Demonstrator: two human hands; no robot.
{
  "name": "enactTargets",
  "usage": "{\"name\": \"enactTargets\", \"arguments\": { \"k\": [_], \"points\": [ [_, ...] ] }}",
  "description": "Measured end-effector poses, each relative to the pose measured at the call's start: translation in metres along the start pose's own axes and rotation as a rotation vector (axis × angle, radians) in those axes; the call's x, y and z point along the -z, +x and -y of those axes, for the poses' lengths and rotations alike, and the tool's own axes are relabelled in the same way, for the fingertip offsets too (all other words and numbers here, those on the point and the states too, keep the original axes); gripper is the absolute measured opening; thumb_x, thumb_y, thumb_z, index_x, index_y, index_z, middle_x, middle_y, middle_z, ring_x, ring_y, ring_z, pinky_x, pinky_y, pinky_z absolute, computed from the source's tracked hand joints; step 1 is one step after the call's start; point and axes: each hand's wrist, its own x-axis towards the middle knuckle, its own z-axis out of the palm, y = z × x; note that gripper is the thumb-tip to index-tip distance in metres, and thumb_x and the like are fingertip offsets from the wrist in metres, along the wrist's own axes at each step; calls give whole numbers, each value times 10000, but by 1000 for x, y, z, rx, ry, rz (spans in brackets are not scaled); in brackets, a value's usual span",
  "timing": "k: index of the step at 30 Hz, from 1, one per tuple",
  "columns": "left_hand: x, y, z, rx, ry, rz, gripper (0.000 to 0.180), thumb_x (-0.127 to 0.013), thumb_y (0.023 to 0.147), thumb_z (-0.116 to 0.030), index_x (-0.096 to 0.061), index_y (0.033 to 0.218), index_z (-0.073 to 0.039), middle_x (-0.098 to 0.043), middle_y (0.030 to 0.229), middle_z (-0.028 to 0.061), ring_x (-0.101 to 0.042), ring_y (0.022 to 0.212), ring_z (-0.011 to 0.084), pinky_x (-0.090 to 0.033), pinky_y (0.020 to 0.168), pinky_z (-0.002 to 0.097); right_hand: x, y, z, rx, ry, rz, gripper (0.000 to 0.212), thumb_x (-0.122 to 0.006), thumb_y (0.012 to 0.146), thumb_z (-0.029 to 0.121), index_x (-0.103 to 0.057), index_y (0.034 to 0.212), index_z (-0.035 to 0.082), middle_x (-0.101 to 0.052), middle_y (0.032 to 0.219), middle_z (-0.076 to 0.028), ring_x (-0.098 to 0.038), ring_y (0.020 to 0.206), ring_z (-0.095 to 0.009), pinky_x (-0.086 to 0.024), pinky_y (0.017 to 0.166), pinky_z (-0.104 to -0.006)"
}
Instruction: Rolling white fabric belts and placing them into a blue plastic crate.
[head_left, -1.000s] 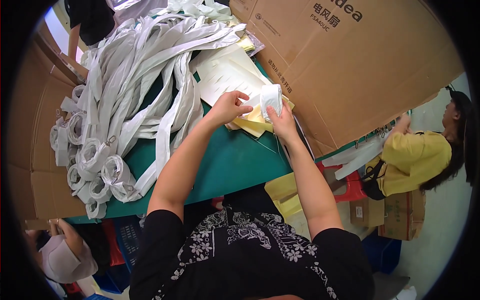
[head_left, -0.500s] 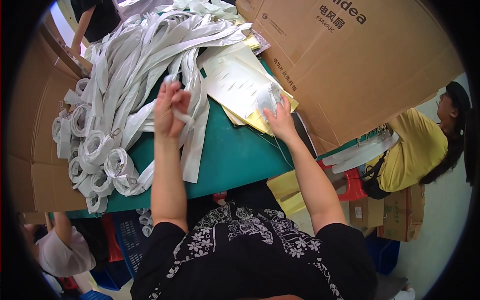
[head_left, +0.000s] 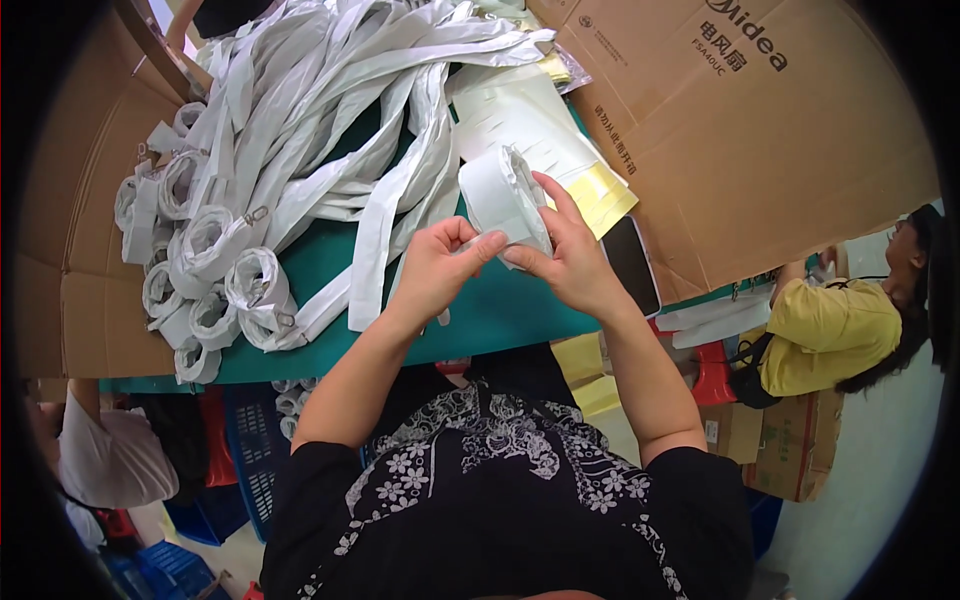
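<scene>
A coiled white strap [head_left: 490,195] is held up over the green table between both hands. My right hand [head_left: 575,255] grips it from the right, thumb underneath and fingers along its side. At its lower left edge, my left hand [head_left: 440,262] is closed with thumb and fingertip against the strap. Long loose white straps [head_left: 340,110] lie heaped at the far left. Several finished white coils [head_left: 255,295], some with metal hooks, are stacked to the left of my left hand. White and yellow sheets [head_left: 520,110] lie beyond the held coil.
A large cardboard panel [head_left: 720,150] stands along the right of the green table [head_left: 500,318], another cardboard wall [head_left: 90,220] at the left. A dark flat device [head_left: 632,260] lies by the right panel. A person in yellow [head_left: 830,330] sits at the right; another person [head_left: 115,450] is lower left.
My left hand has come down and right from above the loose straps to the coil. My right hand has brought the coil nearer and a little left. The view has shifted slightly.
</scene>
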Motion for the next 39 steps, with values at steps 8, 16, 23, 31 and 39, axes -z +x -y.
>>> {"name": "enactTargets", "arguments": {
  "k": [8,16,23,31,39],
  "points": [
    [23,-18,-1,47,-2,67,248,-684,788,-233,-564,702,-33,-556,619,-14,-484,578,46,-380,527,195,-33,-2,-4,58,4,-86,314,-571,862,251,-593,1049,-1,-343,1337,-182,-468,1124,-252,-407,883,-326],
    [34,-38,5,-299,253,-333,202,-726,726,-141,-585,786,-9,-601,845,44,-534,742,94,-419,646,221,-72,-14,15,62,219,-250,297,-582,858,254,-614,995,-7,-428,1265,-190,-373,1214,-246,-322,961,-340],
    [22,-63,11,-195,-215,-106,231,-570,811,-62,-584,1031,7,-590,991,66,-539,905,146,-420,794,264,-78,-18,32,310,-137,-315,262,-700,745,166,-606,880,-37,-308,1319,-244,-421,1160,-361,-356,948,-395],
    [33,-70,29,-110,-740,130,715,-804,620,-131,-444,1223,3,-536,1156,103,-501,1097,214,-396,947,338,-65,-15,45,365,-9,-53,281,-778,611,97,-653,857,39,-314,1352,-213,-490,1118,-327,-488,848,-388],
    [47,-56,46,-179,-632,262,828,-807,622,-205,-357,1293,-26,-485,1239,114,-481,1136,265,-410,945,380,-74,-13,45,355,72,-136,277,-801,572,107,-642,782,22,-388,1315,-224,-530,1083,-308,-464,852,-361]
  ]
}}
